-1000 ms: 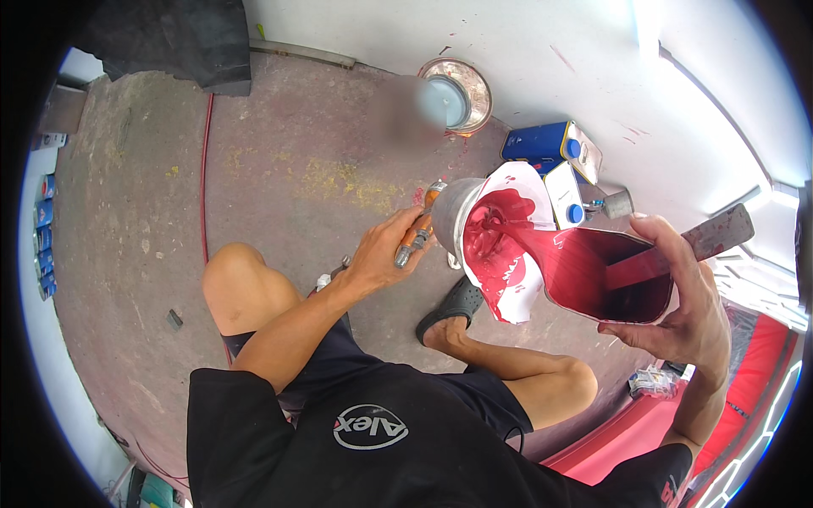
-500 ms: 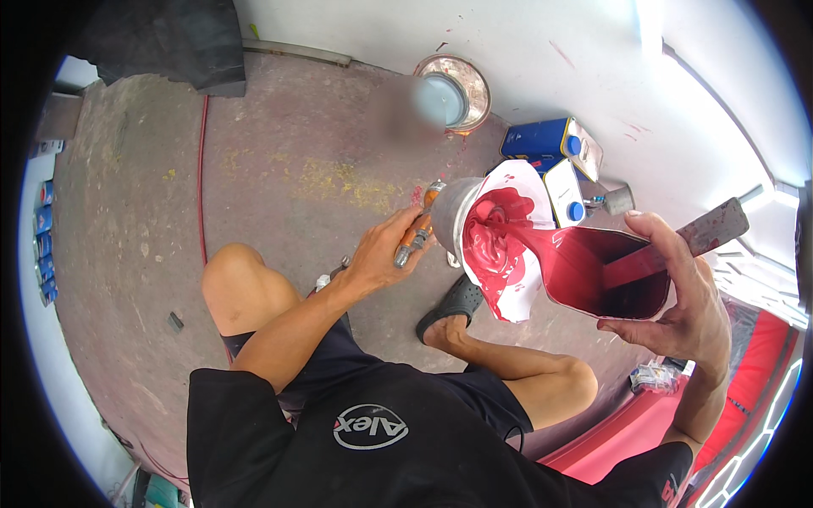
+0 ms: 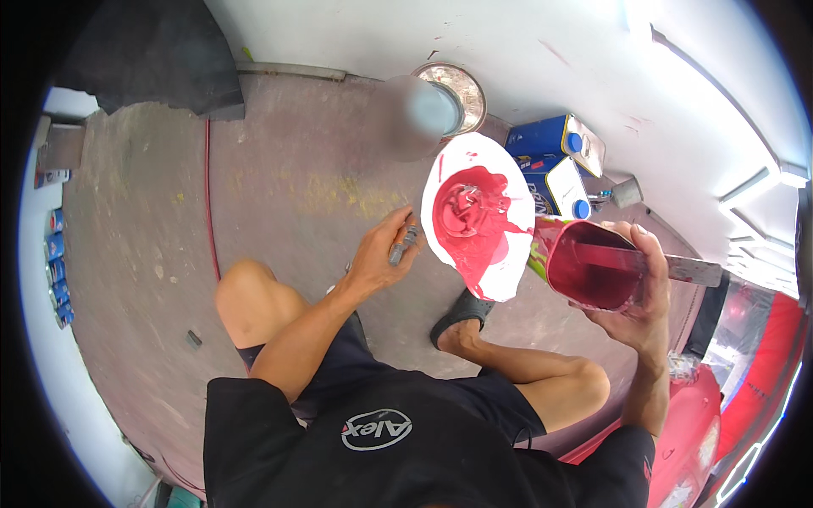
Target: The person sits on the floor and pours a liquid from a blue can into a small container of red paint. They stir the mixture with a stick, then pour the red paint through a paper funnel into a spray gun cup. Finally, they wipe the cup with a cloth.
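Note:
My left hand is closed round a spray gun with orange and grey parts. Above the gun sits a white paper strainer, spread wide and hiding the gun's cup. Glossy red paint pools in its middle and smears down its near side. Fingers and thumb of my right hand clasp a paint can from the right, close beside the strainer's right edge. Red paint coats the can's inside. A flat stirring stick lies across its mouth, its outer end sticking out past my hand.
Two blue-and-white rectangular tins stand by the wall, with a small metal cup lying near them. A round metal pan is farther back. A red hose runs along the floor at left. A red panel is at lower right.
The can has been tipped back and drawn slightly away from the strainer, and the paint stream from it has stopped. The strainer has shifted left and now faces up more toward me.

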{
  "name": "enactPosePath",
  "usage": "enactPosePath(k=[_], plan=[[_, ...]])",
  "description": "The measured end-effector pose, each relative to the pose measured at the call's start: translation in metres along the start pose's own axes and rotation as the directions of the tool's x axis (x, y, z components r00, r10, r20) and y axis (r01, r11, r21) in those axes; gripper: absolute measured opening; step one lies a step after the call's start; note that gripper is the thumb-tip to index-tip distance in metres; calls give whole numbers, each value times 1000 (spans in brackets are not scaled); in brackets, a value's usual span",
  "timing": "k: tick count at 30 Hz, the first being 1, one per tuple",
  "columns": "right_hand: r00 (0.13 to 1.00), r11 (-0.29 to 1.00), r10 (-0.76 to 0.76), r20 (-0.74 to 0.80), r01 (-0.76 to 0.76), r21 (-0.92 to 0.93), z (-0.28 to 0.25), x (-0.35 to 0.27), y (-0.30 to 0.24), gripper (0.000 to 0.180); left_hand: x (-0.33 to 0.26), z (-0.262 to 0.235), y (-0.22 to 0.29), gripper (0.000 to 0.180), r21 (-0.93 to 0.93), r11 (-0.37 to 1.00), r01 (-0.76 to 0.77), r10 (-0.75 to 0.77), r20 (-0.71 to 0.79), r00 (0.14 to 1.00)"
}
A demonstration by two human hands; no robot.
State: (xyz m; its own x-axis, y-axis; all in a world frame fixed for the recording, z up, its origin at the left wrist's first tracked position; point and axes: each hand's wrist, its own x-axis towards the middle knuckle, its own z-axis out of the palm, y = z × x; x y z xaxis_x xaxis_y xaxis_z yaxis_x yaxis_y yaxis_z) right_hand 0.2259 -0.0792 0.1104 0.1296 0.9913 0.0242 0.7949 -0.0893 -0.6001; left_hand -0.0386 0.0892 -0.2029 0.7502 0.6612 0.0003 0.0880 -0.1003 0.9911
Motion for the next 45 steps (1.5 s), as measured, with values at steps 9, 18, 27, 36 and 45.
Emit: enactPosePath(k=[9, 18, 27, 36, 45], plan=[[923, 994, 96, -372, -72, 77, 92, 9, 69, 107, 6, -12, -4, 40, -103, 995, -8, -2, -95, 995], [695, 903, 425, -580, -282, 325, 179, 63, 141, 102, -6, -21, -51, 41, -123, 990, 61, -75, -110, 991], [469, 861, 508, -723, -310, 404, 248, 124, 221, 102, -20, -48, -53, 40, -53, 987, 150, -155, -117, 981], [338, 829, 546, -767, -349, 436, 282, 149, 256, 103, -64, -75, -53, 39, -5, 963, 269, -267, -154, 951], [334, 808, 582, -742, -343, 480, 292, 145, 255, 110, -60, -72, -52, 39, 19, 960, 278, -273, -126, 954]])
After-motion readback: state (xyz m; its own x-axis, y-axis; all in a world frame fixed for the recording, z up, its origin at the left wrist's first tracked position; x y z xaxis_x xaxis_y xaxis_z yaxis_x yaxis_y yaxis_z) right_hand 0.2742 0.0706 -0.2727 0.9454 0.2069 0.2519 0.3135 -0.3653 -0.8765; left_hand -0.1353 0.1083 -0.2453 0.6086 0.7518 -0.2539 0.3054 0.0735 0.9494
